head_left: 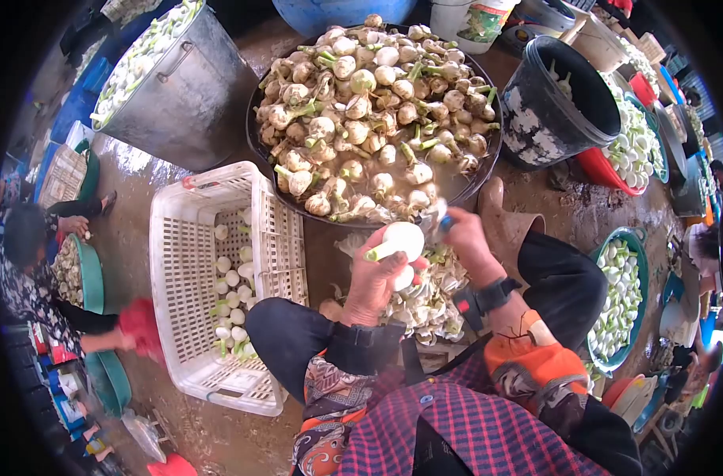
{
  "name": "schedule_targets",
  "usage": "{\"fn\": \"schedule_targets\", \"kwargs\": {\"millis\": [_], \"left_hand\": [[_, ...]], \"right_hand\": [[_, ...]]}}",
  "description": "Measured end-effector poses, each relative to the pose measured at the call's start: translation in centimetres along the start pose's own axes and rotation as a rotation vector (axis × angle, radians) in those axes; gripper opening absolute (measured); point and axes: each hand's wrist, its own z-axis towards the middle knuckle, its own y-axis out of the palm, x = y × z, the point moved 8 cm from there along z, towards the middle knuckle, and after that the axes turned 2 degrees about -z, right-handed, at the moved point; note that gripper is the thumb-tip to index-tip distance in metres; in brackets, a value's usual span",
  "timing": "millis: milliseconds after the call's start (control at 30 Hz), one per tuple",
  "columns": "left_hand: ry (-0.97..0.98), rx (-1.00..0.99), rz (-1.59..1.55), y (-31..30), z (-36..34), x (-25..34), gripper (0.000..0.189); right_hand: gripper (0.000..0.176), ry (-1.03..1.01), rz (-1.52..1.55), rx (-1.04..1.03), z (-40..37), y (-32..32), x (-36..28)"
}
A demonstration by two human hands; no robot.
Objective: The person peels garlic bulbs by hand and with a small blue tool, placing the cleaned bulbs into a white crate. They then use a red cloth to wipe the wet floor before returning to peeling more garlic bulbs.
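Observation:
My left hand [368, 278] is closed around a peeled white garlic bulb [404, 238] with a short green stem. A second white bulb [403, 278] shows beneath it against the fingers. My right hand [467, 239], just to the right, grips a small knife [445, 224] by its blue handle; the blade is blurred. Directly ahead, a wide dark basin [254, 131] is heaped with muddy, unpeeled garlic bulbs [361, 103]. Below my hands lies a pile of garlic peelings [433, 305]. To the left, a white plastic crate [167, 262] holds several peeled bulbs [233, 297].
A metal bin [191, 95] full of garlic stands at upper left, a black bucket [528, 119] at upper right. A teal basin [643, 278] of peeled garlic sits to my right. Another person [36, 270] works at the far left, beside a green basin [94, 274]. The floor is wet.

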Motion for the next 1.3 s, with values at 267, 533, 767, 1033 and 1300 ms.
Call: {"fn": "schedule_targets", "kwargs": {"millis": [267,533,767,1033,1300], "left_hand": [[-0.050,0.030,-0.065,-0.9,0.5,-1.5,0.053],[-0.102,0.040,0.093,-1.3,0.6,-1.9,0.051],[-0.088,-0.061,0.186,1.1,0.1,-1.5,0.109],[0.103,0.145,-0.636,-1.5,-1.4,2.6,0.047],[0.470,0.288,-0.453,-4.3,-2.6,9.3,0.060]], "right_hand": [[0.034,-0.877,-0.693,-0.223,-7.1,3.6,-12.2],[0.023,-1.104,-0.961,-0.105,-7.5,4.9,-12.1],[0.012,-0.667,-1.036,0.039,0.0,1.9,-9.3],[0.021,-0.237,-1.513,-0.690,-2.5,2.9,-3.8],[0.031,-0.272,-0.909,-0.032,16.3,4.3,-3.7]]}}
